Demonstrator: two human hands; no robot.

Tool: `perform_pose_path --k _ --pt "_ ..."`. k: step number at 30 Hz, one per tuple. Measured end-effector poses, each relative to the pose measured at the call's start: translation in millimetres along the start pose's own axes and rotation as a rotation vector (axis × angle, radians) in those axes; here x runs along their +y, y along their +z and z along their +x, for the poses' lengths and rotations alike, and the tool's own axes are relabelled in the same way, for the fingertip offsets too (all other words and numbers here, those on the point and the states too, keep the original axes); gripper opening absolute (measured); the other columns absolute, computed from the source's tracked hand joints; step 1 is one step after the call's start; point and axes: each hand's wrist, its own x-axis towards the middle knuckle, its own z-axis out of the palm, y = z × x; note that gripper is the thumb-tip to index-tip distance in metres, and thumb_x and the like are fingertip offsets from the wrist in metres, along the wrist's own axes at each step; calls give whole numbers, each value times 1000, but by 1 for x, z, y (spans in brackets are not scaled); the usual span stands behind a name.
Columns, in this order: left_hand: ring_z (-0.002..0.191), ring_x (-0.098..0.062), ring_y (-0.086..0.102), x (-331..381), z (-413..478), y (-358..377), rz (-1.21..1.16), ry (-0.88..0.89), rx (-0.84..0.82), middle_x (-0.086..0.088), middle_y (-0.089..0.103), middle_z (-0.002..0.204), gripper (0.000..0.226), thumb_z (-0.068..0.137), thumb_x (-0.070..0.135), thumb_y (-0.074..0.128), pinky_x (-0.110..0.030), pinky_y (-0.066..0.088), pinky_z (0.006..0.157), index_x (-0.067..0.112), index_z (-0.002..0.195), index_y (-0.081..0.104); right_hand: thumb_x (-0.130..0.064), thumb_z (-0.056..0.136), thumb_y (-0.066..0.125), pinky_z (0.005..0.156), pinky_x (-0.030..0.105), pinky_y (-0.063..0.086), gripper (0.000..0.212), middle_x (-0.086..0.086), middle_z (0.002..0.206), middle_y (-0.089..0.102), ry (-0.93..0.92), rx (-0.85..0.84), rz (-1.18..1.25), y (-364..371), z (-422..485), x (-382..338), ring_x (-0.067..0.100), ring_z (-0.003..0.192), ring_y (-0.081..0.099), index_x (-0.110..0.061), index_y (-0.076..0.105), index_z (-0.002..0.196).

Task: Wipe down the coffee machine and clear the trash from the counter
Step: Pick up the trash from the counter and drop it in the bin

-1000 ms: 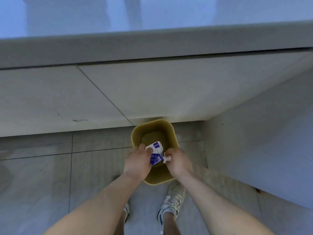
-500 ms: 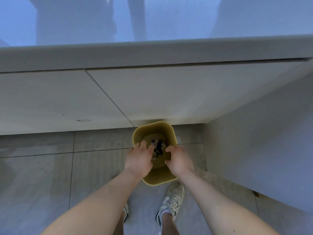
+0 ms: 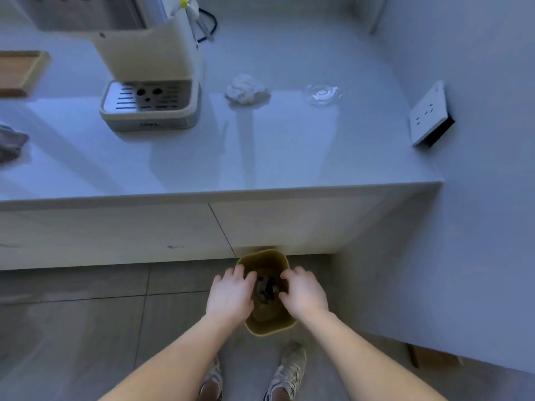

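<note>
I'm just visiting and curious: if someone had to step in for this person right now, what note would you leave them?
Left hand and right hand: both open and empty, over the yellow bin on the floor.
Done: some trash already lies in the bin.
Left: a crumpled white tissue sits on the counter, right of the coffee machine; a small clear dish holds something white further right. A grey cloth lies at the counter's left edge. I can't tell whether the machine has been wiped.

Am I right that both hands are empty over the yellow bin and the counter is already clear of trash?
Not quite: the head view shows a crumpled tissue on the counter. Both the left hand and right hand are empty over the bin.
</note>
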Motion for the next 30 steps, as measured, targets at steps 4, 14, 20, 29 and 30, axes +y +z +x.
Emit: perform_pose_path --k 4,14,20,29,30 --pt "114 -23 55 12 -23 -58 7 -4 92 -1 54 128 45 92 41 57 -40 47 92 32 134 46 -43 83 65 79 30 55 35 -11 112 60 -39 88 11 -62 -22 -21 14 102 57 -37 58 116" --pt "118 -26 54 29 -30 -194 51 -46 291 -6 53 134 53 91 30 53 -39 46 92 24 143 44 -44 88 58 83 33 54 40 -7 122 59 -171 229 -11 -203 -28 -42 16 114 55 -28 56 125" --pt "102 -24 56 31 -19 -251 35 -33 336 -3 55 116 47 90 25 52 -37 49 79 21 136 48 -36 89 57 86 37 51 38 -2 121 59 -161 251 -17 -257 -14 -52 20 114 54 -24 56 124" --pt "104 -28 52 12 39 -288 47 -13 285 -4 51 113 39 91 26 50 -38 45 82 19 129 49 -31 89 55 80 34 50 37 -2 119 59 -39 250 -9 -287 34 -71 20 112 55 -24 56 126" --pt "105 -28 52 8 48 -291 42 -3 276 -4 51 113 38 91 26 49 -38 45 82 18 129 48 -31 89 55 81 35 51 37 -2 119 59 -19 254 -4 -289 41 -72 20 111 55 -25 56 126"
